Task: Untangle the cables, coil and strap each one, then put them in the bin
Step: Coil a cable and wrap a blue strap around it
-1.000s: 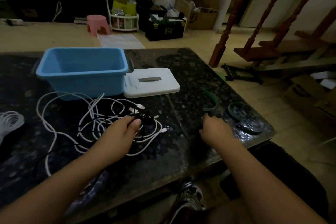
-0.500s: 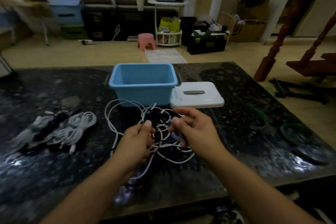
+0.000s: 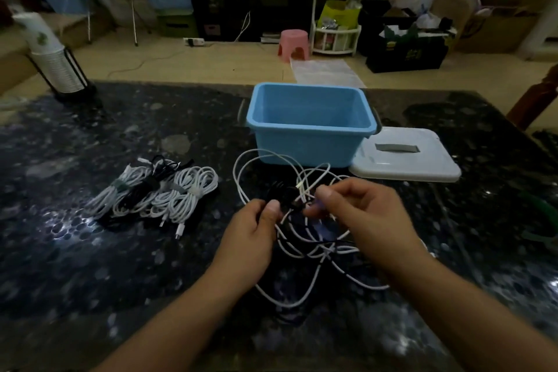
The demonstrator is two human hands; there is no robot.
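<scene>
Fingers of the left hand (image 3: 253, 228) pinch the tangled cables (image 3: 297, 217) above the table (image 3: 90, 266); the right hand (image 3: 362, 211) seems to pinch a white strand, though blur hides the contact. Beyond stands the blue bin (image 3: 311, 146), its lid (image 3: 407, 160) beside it. Strapped coils (image 3: 157, 193) lie left.

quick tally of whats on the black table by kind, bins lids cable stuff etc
Blue bin: 1
White lid: 1
Strapped cable coils, lying in one group (exact number unclear): 1
Loose cable tangle, gripped by left hand and right hand: 1
Stack of paper cups in a stand: 1
Total: 5
</scene>
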